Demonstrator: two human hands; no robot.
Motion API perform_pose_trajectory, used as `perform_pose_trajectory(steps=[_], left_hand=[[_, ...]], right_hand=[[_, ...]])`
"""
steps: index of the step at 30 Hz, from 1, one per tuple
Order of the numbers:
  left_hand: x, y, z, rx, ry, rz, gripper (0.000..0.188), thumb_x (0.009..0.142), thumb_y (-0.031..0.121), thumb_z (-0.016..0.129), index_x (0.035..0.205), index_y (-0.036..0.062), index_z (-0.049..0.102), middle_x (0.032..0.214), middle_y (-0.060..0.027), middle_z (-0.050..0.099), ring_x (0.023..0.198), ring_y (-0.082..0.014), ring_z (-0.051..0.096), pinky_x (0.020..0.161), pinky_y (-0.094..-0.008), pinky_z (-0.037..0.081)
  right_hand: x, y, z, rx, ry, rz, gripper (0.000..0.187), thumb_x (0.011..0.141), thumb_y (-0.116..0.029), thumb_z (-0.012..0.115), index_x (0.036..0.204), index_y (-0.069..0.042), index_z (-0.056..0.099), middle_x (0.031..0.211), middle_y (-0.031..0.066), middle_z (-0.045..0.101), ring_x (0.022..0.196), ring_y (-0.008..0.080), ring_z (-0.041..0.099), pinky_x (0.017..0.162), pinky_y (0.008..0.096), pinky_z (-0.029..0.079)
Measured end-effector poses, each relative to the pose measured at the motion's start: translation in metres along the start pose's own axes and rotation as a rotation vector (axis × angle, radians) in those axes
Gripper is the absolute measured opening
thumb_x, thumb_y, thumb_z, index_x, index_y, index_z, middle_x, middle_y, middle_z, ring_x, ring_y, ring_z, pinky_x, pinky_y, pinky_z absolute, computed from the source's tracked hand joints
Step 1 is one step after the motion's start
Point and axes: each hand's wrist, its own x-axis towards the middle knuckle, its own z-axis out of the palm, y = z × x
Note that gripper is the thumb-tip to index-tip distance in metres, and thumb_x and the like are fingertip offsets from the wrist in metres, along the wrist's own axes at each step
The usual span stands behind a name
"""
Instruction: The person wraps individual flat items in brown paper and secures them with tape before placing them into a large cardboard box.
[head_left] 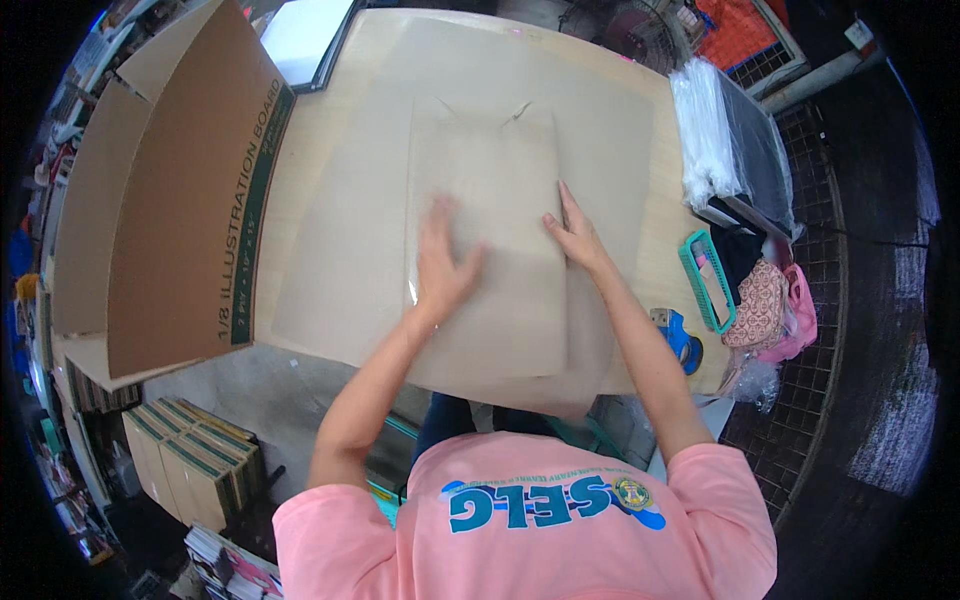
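Observation:
A flat rectangular bundle of brown paper (500,330) lies lengthwise in front of me on a larger brown paper sheet (330,270). My left hand (445,258) is over the bundle's left half, fingers stretched out and smeared by motion; whether it presses on the paper I cannot tell. Along the right edge rests my right hand (578,235), thumb and fingers apart, holding nothing. A shiny strip like clear tape shows at the bundle's left edge. Two creased or torn spots mark its far end.
A tall open cardboard box (190,200) stands at the table's left. On the right are plastic-wrapped packs (735,140), a teal basket (707,282), a patterned pouch (757,305) and a blue tape dispenser (680,340). Stacked boards (190,455) sit below left.

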Motion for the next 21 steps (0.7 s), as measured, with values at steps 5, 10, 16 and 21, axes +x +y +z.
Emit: perform_pose_trajectory(steps=[5, 10, 16, 21], left_hand=[[-0.212, 0.035, 0.023, -0.126, -0.746, 0.304, 0.055, 0.083, 0.036, 0.067, 0.125, 0.0026, 0.055, 0.13, -0.0174, 0.053, 0.122, -0.0335, 0.049, 0.104, -0.0448, 0.038], [-0.219, 0.034, 0.065, 0.359, -0.617, 0.078, 0.089, 0.076, 0.063, 0.06, 0.138, 0.0024, 0.041, 0.138, -0.0247, 0.043, 0.129, -0.0405, 0.039, 0.108, -0.0513, 0.028], [-0.196, 0.029, 0.146, 0.393, -0.271, -0.243, 0.076, 0.077, 0.055, 0.065, 0.134, 0.0073, 0.049, 0.138, -0.0193, 0.045, 0.13, -0.0374, 0.038, 0.107, -0.0495, 0.029], [-0.181, -0.019, 0.119, -0.317, -0.033, -0.297, 0.06, 0.083, 0.041, 0.066, 0.133, 0.0124, 0.051, 0.139, -0.0145, 0.047, 0.132, -0.0353, 0.038, 0.108, -0.0456, 0.03]], right_hand=[[-0.041, -0.06, -0.042, -0.817, -0.364, -0.305, 0.094, 0.074, -0.024, 0.074, 0.15, -0.011, 0.02, 0.155, 0.0172, 0.017, 0.144, 0.0348, 0.011, 0.115, 0.0473, 0.022], [-0.06, -0.064, -0.04, -1.158, -0.692, -0.66, 0.124, 0.052, -0.03, 0.087, 0.15, -0.011, 0.014, 0.156, 0.015, 0.013, 0.144, 0.0334, 0.012, 0.116, 0.0518, 0.02], [-0.049, -0.034, -0.025, -0.936, -0.768, -0.837, 0.142, 0.036, -0.042, 0.088, 0.15, -0.007, 0.011, 0.157, 0.0143, 0.008, 0.144, 0.0329, 0.013, 0.116, 0.0532, 0.018], [-0.055, -0.023, -0.027, -0.798, -0.701, -0.827, 0.13, 0.047, -0.047, 0.084, 0.15, -0.009, 0.014, 0.157, 0.0141, 0.012, 0.144, 0.0321, 0.015, 0.115, 0.0532, 0.019]])
